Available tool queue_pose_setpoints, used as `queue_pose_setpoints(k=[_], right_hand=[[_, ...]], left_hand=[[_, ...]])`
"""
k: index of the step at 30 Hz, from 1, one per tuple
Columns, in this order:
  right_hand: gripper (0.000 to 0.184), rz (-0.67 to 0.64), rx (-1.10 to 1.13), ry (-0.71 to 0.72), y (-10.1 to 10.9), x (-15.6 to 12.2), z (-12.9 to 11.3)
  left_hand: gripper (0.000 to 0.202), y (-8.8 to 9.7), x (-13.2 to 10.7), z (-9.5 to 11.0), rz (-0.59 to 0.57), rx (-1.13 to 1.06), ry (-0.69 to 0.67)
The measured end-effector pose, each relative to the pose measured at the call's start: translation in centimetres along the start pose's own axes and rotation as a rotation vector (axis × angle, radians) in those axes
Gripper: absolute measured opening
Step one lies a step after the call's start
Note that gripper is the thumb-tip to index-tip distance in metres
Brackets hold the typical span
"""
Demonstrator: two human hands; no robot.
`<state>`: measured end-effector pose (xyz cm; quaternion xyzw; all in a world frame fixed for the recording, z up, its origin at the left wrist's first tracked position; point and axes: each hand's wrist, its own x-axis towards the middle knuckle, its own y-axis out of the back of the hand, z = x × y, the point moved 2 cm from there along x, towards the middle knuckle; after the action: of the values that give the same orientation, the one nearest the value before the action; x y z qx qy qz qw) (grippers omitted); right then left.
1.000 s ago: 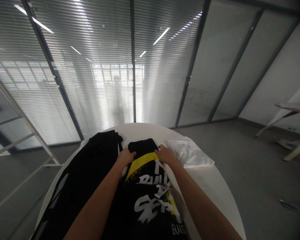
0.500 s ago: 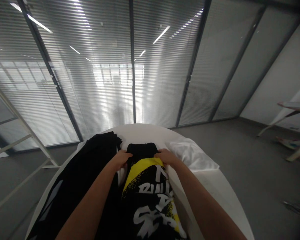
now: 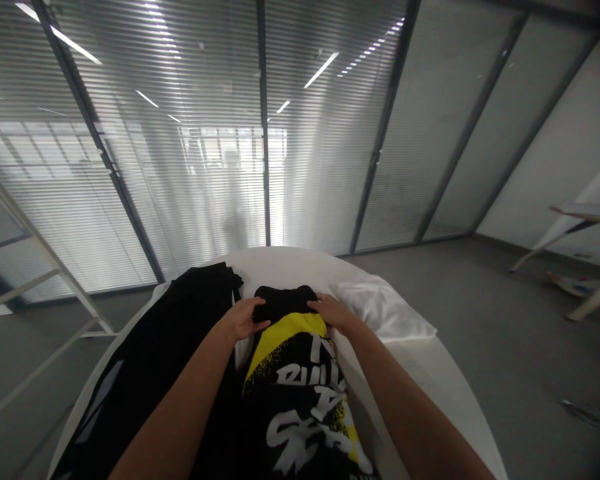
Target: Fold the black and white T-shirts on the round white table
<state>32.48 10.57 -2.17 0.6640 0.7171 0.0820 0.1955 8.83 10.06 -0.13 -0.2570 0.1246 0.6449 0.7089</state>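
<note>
A folded black garment (image 3: pixel 285 387) with a yellow band and white lettering lies lengthwise on a round white table (image 3: pixel 280 259). At the left side of its far end is my left hand (image 3: pixel 243 318), thumb and fingers spread apart against the cloth. My right hand (image 3: pixel 333 311) pinches the opposite edge of that end, its fingertips over the plain black part. To the left, a larger black cloth (image 3: pixel 165 353) is spread along the table and runs under my left forearm. What kind of garment either one is cannot be made out.
A crumpled white cloth (image 3: pixel 385 307) lies on the table's right side. On the left stands a pale metal frame (image 3: pixel 70 287). A glass partition with blinds (image 3: pixel 210 200) rises behind the table. Another table (image 3: pixel 587 213) is at far right.
My left hand has loosened its hold, and its thumb and fingers have parted. The garment's far edge now dips slightly in the middle. My right hand has shifted a little.
</note>
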Motion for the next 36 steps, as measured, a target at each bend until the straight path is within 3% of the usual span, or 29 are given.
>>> queue_pose_setpoints(k=[4,8,17,22,31,36], right_hand=[[0.029,0.079,0.018,0.100,0.2,0.2,-0.6],[0.035,0.094,0.112,0.140,0.6,-0.2,-1.7],[0.015,0.177,0.185,0.151,2.8,-0.7,-2.5],[0.016,0.161,0.228,0.137,3.1,-1.5,-3.1],[0.032,0.022,0.370,0.084,1.5,-1.9,-3.3],[0.032,0.005,0.508,0.158,1.8,-2.0,-3.8]], left_hand=[[0.017,0.1,-0.1,0.1,-0.033,-0.036,-0.029],[0.029,0.0,-0.2,0.5,-0.113,-0.066,-0.216],[0.023,-0.3,-0.8,1.4,-0.139,-0.090,-0.458],[0.024,-0.5,-0.9,1.4,-0.176,-0.074,-0.499],[0.034,-0.3,-0.8,1.3,-0.187,-0.090,-0.499],[0.031,0.3,-0.7,1.8,-0.179,-0.138,-0.523]])
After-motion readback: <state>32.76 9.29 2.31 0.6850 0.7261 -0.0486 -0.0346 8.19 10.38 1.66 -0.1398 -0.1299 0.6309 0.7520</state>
